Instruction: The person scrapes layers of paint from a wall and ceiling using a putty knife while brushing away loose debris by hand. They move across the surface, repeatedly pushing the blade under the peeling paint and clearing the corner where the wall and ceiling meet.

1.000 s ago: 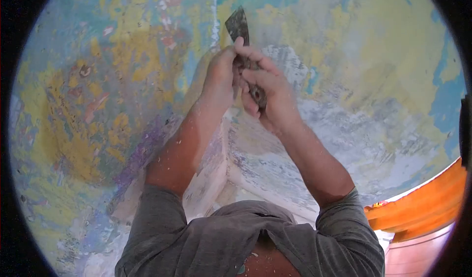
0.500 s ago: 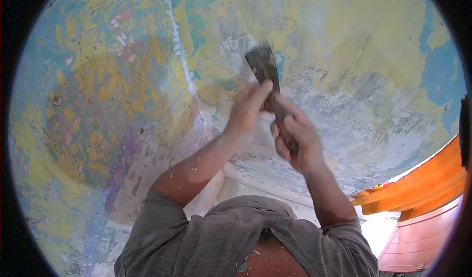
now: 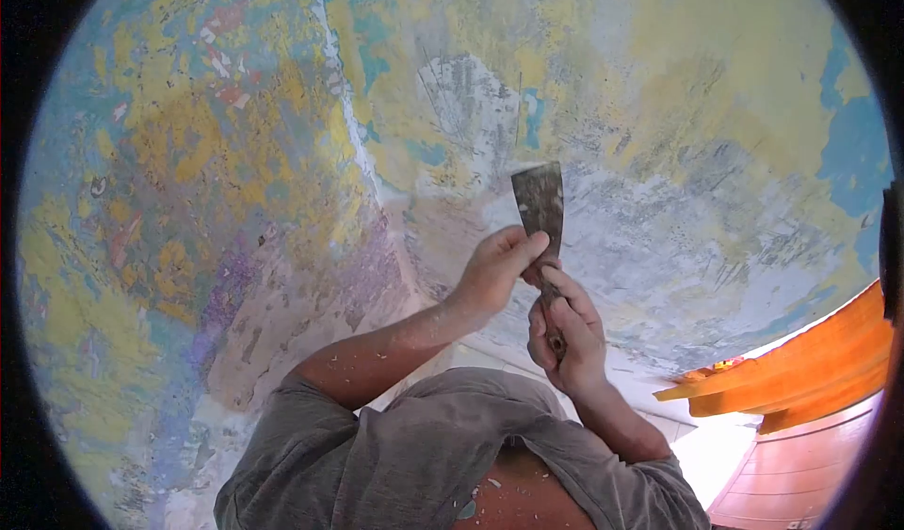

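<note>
Both hands are on one paint scraper, its broad, stained blade pointing up and away from me. My left hand grips the scraper near the base of the blade, thumb laid along the metal. Lower down, my right hand is wrapped round the handle, the butt showing between fingers and palm. Behind the blade spreads the wall, patchy with worn yellow, blue and grey-white paint. A bare whitish patch lies above the blade's edge.
A white crack-like line runs down the wall at a corner. To the left, the wall carries mottled yellow, pink and purple paint. An orange curtain hangs at the right beside a bright opening, with pinkish panelling below. Paint flakes speckle my arms.
Both hands have drawn the scraper down towards my body and slightly right. The blade has moved off the upper wall area to a lower spot, both hands keeping their grip.
</note>
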Available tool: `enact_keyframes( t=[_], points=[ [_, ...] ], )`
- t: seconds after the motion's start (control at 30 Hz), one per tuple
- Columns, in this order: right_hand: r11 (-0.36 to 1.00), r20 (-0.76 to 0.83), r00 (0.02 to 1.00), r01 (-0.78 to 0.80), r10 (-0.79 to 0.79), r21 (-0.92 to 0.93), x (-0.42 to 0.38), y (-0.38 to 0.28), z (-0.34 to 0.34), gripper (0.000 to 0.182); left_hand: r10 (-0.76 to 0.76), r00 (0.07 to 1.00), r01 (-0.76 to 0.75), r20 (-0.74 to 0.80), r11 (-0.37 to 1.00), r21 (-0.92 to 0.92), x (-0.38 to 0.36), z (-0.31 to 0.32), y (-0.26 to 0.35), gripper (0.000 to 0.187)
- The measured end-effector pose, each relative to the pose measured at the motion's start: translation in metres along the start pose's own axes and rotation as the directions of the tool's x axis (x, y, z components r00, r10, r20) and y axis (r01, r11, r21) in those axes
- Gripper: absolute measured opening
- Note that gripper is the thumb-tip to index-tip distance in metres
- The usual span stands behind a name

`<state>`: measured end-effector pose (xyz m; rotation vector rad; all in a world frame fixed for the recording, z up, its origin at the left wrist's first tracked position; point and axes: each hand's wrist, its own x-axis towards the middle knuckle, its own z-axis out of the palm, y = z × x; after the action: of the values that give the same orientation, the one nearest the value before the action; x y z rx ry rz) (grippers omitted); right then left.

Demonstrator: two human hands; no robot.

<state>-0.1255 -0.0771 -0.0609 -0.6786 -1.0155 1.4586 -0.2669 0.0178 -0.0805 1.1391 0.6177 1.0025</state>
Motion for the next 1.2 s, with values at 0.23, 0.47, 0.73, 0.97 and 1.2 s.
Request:
enact_keyframes(
  t=[0.23,0.47,0.73,0.97,1.2],
  points=[
    [1.0,0.002,1.0,0.003,-0.003,-0.018,-0.001,0.0,-0.001,0.039,0.023,1.0,-0.024,-0.005,0.995,-0.097,0.007,0.004,0.011,0.026],
    [0.993,0.027,0.996,0.092,-0.09,-0.08,0.016,-0.023,-0.007,0.04,0.141,0.989,-0.144,-0.037,0.986,-0.085,0.025,0.016,0.024,0.029],
    [0.992,-0.034,0.994,0.105,-0.108,-0.071,-0.003,-0.004,-0.008,0.041,0.04,0.999,-0.038,0.037,0.998,-0.053,0.008,0.026,0.014,0.031],
    [0.979,0.07,0.982,0.183,-0.177,-0.087,0.022,-0.039,0.008,0.043,0.222,0.975,-0.222,-0.016,0.974,-0.034,0.028,0.027,0.053,0.03],
    [0.975,0.057,0.98,0.197,-0.192,-0.101,0.027,-0.037,0.003,0.044,0.147,0.989,-0.147,-0.014,0.989,-0.025,0.038,0.023,0.037,0.03]
  ],
)
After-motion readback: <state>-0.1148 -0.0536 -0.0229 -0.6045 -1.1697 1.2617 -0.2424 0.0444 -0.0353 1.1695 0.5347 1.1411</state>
